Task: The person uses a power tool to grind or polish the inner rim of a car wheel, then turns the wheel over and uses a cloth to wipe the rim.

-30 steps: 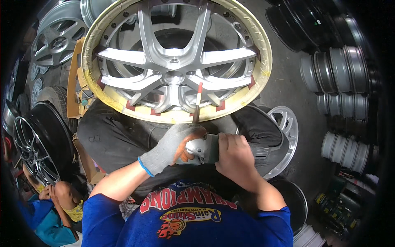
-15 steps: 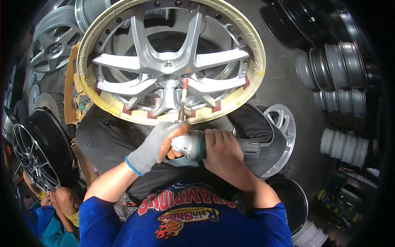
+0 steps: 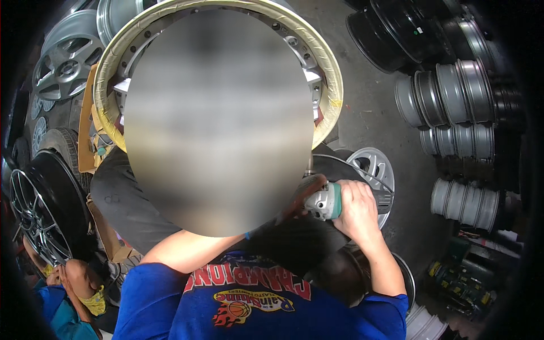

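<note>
Your right hand [image 3: 356,207] grips the grinder [image 3: 323,203], left hand hidden, I cannot tell; one-handed, it may kick against the rim [image 3: 331,85]

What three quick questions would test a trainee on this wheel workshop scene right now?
1. True or false: the right hand grips the grey and green handheld grinder.
2. What covers the lip of the large round silver alloy wheel? A) tan masking tape B) a black rubber tyre C) a blue cloth
3. Fill in: the row of bare silver metal rims lies on the person's ____ side.
Key: 1 true; 2 A; 3 right.
</note>
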Demonstrator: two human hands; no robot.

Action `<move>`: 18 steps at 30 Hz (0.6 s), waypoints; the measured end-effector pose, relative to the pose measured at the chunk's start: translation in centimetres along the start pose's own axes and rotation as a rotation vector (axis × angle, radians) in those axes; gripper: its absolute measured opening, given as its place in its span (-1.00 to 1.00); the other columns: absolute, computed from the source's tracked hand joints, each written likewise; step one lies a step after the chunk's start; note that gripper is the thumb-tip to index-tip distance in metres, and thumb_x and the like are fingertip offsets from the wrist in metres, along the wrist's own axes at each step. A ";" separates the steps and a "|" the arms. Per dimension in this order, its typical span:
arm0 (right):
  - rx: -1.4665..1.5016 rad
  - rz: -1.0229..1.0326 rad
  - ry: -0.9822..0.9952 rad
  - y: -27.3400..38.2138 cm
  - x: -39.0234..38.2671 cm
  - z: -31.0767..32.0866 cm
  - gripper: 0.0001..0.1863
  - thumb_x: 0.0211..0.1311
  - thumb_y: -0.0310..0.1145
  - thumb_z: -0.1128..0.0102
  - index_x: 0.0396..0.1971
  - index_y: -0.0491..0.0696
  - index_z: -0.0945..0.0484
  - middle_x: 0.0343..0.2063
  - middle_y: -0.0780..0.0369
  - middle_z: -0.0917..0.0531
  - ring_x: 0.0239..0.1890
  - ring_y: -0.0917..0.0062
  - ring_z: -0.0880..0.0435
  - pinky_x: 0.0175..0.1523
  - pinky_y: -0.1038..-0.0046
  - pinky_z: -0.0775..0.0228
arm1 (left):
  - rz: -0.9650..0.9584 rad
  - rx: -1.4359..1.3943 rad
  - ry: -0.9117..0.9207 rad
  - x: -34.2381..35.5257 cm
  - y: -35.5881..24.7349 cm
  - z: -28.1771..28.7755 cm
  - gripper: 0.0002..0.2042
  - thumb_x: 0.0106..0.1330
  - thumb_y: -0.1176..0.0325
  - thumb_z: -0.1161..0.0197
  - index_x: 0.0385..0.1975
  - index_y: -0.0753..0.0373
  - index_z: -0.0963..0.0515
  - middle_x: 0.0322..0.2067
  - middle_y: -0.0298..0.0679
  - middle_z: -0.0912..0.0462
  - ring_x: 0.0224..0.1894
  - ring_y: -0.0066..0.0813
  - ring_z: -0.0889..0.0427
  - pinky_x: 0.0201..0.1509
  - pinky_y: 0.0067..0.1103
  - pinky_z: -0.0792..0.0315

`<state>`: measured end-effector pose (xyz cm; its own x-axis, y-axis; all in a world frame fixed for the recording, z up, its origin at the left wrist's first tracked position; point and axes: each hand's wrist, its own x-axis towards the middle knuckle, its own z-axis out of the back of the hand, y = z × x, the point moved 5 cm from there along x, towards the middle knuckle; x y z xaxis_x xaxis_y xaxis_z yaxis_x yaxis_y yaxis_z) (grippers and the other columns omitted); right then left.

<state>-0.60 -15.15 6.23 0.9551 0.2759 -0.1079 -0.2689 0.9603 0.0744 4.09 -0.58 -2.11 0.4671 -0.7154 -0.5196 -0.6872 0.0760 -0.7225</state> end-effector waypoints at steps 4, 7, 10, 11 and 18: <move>0.032 -0.013 -0.016 -1.8 -0.2 -0.4 -0.36 -0.37 -0.56 -0.39 -0.07 -0.20 -0.45 -0.15 0.05 -0.61 -0.05 0.16 -0.60 0.12 0.22 -0.39 | -0.004 0.090 0.013 1.5 -0.4 -0.9 -0.54 0.48 -0.08 -0.08 -0.21 0.28 -0.57 -0.49 -0.31 -0.56 -0.58 -0.59 -0.53 -0.51 -0.61 -0.45; 0.021 -0.009 -0.033 -2.3 -0.3 -1.1 -0.37 -0.37 -0.57 -0.39 -0.09 -0.20 -0.46 -0.15 0.06 -0.61 -0.04 0.16 -0.59 0.12 0.22 -0.39 | -0.084 0.167 -0.020 2.1 -0.3 -0.9 -0.52 0.50 -0.08 -0.04 -0.30 0.29 -0.58 -0.55 -0.34 -0.52 -0.61 -0.63 -0.49 -0.53 -0.63 -0.42; 0.057 -0.020 -0.002 -2.2 -0.3 -1.7 -0.38 -0.36 -0.59 -0.39 -0.09 -0.19 -0.47 -0.14 0.03 -0.61 -0.04 0.11 -0.58 0.14 0.18 -0.38 | 0.046 0.060 0.002 2.4 1.6 -0.6 -0.65 0.46 0.06 -0.15 -0.15 0.29 -0.55 -0.43 -0.23 -0.60 -0.51 -0.43 -0.60 -0.41 -0.54 -0.51; 0.062 -0.013 0.005 -1.9 -0.3 -1.8 -0.38 -0.36 -0.60 -0.39 -0.10 -0.19 -0.47 -0.14 0.03 -0.61 -0.04 0.11 -0.58 0.14 0.18 -0.38 | -0.290 0.351 -0.026 2.3 1.2 -0.3 -0.66 0.36 0.14 -0.23 -0.06 0.28 -0.52 -0.33 -0.16 -0.62 -0.39 -0.28 -0.63 -0.31 -0.48 -0.54; 0.027 0.073 0.020 0.2 0.0 -2.4 -0.34 -0.42 -0.56 -0.39 -0.08 -0.20 -0.48 -0.19 0.08 -0.59 -0.10 0.19 -0.58 0.09 0.24 -0.40 | -0.169 0.341 0.038 0.9 3.3 1.2 -0.41 0.06 0.26 -0.39 0.14 0.27 -0.42 -0.07 0.00 -0.62 -0.08 0.01 -0.65 -0.05 -0.37 -0.54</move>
<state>-0.91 -14.82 3.85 0.9302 0.3463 -0.1214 -0.3342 0.9361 0.1097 2.85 -0.13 -5.51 0.5325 -0.7626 -0.3672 -0.3743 0.1770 -0.9103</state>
